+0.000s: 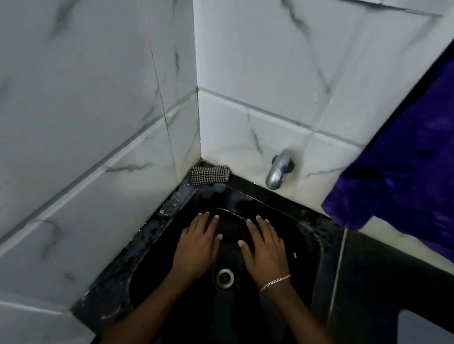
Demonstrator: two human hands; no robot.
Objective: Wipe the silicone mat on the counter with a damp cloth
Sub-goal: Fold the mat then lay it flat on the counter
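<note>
My left hand [197, 243] and my right hand [264, 247] are held flat, palms down, over the dark sink basin [304, 252], fingers spread and holding nothing. A thin chain bracelet circles the right wrist. A small black-and-white checked cloth [210, 175] lies folded in the back left corner of the sink ledge, apart from both hands. No silicone mat shows in this view.
A metal tap [278, 170] juts from the marbled white wall tiles above the basin. The drain [225, 277] sits between my wrists. A purple fabric [429, 154] hangs at the right. Dark countertop [372, 274] extends right of the sink.
</note>
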